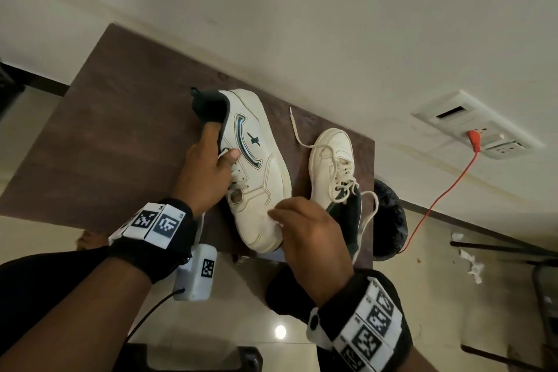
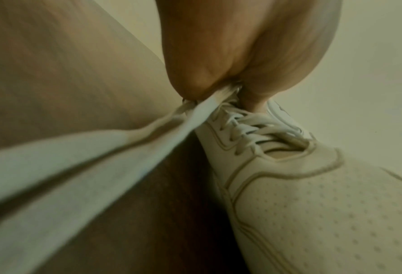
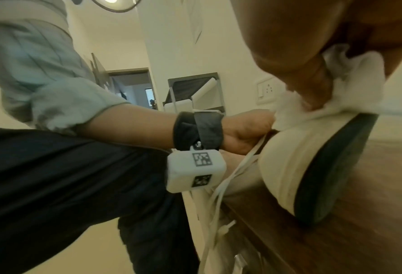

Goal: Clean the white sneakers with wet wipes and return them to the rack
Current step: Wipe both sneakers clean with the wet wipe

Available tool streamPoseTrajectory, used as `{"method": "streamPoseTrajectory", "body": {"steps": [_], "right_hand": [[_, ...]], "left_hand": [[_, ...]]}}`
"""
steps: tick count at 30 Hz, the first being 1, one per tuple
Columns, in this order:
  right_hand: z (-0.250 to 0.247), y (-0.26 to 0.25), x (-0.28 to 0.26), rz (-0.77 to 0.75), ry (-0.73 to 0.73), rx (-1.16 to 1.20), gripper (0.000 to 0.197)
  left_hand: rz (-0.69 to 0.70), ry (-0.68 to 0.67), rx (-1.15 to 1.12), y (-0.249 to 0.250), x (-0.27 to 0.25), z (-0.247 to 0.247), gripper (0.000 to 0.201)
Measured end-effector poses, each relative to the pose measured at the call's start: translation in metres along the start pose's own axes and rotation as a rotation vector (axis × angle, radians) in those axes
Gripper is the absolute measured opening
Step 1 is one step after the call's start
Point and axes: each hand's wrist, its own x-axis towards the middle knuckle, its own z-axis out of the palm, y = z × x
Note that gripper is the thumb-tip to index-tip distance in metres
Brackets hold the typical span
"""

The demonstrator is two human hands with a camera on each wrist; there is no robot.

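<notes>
2 white sneakers are found on a brown table (image 1: 99, 130). The nearer sneaker (image 1: 259, 166) is tipped on its side, toe at the near table edge, sole partly lifted off the surface. It is gripped by the left hand (image 1: 208, 172): fingers are inserted in the dark collar, the thumb is pressed on the lace area. A white wet wipe (image 3: 349, 83) is bunched under the curled fingers of the right hand (image 1: 311, 229) and pressed against the toe. The second sneaker (image 1: 335, 166) is laid just beside, laces (image 1: 341, 181) loose. A dark bin (image 1: 389, 220) is seen beyond the table.
</notes>
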Motion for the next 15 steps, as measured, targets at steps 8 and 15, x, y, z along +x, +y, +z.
{"method": "streamPoseTrajectory", "body": {"steps": [8,15], "right_hand": [[-0.002,0.018,0.091,0.240,0.113,0.049,0.025],[-0.009,0.014,0.042,0.103,0.129,0.101,0.027]], "left_hand": [[-0.014,0.025,-0.020,-0.006,0.003,-0.002,0.028],[-0.049,0.054,0.000,-0.009,0.003,-0.002,0.024]]}}
